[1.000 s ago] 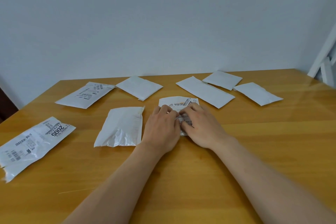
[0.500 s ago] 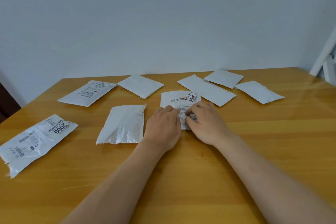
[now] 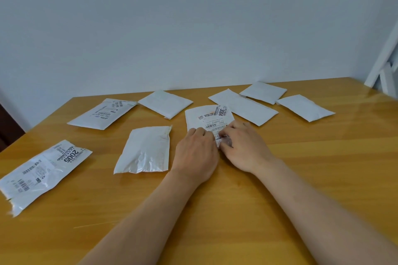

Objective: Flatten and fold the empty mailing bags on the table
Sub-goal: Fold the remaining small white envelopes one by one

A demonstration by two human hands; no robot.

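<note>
Hands [image 3: 217, 146] cover labelled bag's [image 3: 207, 117] near edge — grip unclear.

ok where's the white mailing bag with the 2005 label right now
In the head view, the white plastic mailing bag printed 2005 lies at the wooden table's near left edge, left of the plain white bag.

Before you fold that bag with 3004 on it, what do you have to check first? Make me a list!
1. Both hands on the 3004 bag: ok, left hand and right hand hold its near end.
2. Bag lies flat: cannot tell, hands cover the near part.
3. Bag empty: cannot tell.
4. Far end free of the long bag: cannot tell, the corner sits very close.
5. Bare table nearby: ok.
</note>
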